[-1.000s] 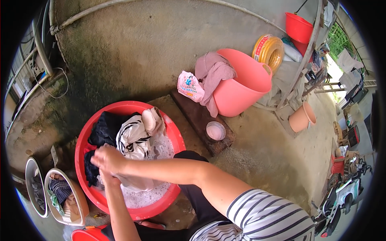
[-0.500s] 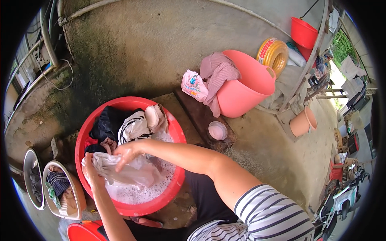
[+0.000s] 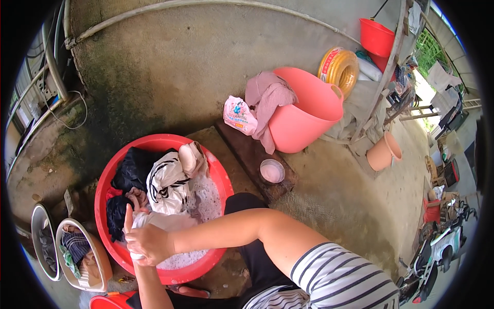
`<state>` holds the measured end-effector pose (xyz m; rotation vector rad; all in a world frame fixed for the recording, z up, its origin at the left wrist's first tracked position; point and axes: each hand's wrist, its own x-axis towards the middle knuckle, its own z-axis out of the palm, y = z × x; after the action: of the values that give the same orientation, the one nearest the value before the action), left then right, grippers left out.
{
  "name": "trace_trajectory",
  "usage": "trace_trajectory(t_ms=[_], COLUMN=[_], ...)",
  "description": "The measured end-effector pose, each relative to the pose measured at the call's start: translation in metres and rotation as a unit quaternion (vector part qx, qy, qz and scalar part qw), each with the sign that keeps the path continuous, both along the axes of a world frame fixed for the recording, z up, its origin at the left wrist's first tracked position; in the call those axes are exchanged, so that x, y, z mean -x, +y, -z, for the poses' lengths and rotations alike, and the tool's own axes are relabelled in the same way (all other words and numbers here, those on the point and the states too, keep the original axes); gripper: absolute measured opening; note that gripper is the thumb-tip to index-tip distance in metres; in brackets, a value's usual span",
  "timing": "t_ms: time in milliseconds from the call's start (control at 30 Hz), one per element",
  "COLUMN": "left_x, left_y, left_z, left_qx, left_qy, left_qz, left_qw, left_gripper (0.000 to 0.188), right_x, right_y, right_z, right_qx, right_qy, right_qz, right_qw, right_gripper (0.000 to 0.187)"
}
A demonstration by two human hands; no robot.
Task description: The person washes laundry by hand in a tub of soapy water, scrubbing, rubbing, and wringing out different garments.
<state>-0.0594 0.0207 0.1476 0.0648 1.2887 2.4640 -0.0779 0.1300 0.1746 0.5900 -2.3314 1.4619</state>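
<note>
A red basin point(image 3: 225, 193) of sudsy water and laundry stands in front of me. My right hand point(image 3: 149, 243) is closed on a wet white garment point(image 3: 163, 221) over the basin's near left part. My left hand point(image 3: 128, 219) is pressed against it from the left, mostly hidden behind the right, with one finger pointing up. Cloth bunches between the two hands and trails down into the foam. Beyond them in the basin lie a white garment with black stripes point(image 3: 167, 185), dark clothes point(image 3: 135, 170) and a beige piece point(image 3: 193, 159).
Two tubs with clothes, one grey point(image 3: 38, 216) and one beige point(image 3: 105, 260), stand at left. A pink basket point(image 3: 309, 121) with a mauve cloth point(image 3: 267, 98) is beyond the basin. Near it are a pink-white packet point(image 3: 240, 116) and a small bowl point(image 3: 272, 171) on a dark slab.
My right hand has come down and left, closing over the white garment beside my left hand. The garment, spread out before, is now bunched. The view has shifted slightly.
</note>
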Motion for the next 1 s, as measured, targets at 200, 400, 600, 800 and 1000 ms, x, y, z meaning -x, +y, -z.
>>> trace_trajectory(t_ms=[200,400,600,800,1000], left_x=[0.015,0.034,-0.003,0.036,0.006], left_y=[0.017,-0.022,0.045,-0.028,0.001], left_z=[0.012,0.033,-0.017,0.05,0.02], left_qx=[0.011,-0.048,0.139,-0.033,0.097], left_qy=[-0.159,-0.079,-0.188,-0.049,-0.154], left_qz=[0.071,0.05,0.044,0.083,0.107], left_qw=[0.985,0.994,0.971,0.995,0.977], left_gripper=[0.033,0.036,0.027,0.034,0.035], right_x=[0.035,-0.04,0.031,0.0,0.022], right_y=[0.03,-0.032,0.054,-0.017,0.014], right_z=[0.021,-0.016,0.031,0.002,0.007], right_qx=[-0.028,-0.118,-0.089,0.016,-0.044], right_qy=[-0.117,0.025,-0.017,-0.007,-0.047], right_qz=[0.264,0.066,0.297,0.084,0.236], right_qw=[0.957,0.99,0.951,0.996,0.97], right_gripper=[0.021,0.025,0.023,0.025,0.02])
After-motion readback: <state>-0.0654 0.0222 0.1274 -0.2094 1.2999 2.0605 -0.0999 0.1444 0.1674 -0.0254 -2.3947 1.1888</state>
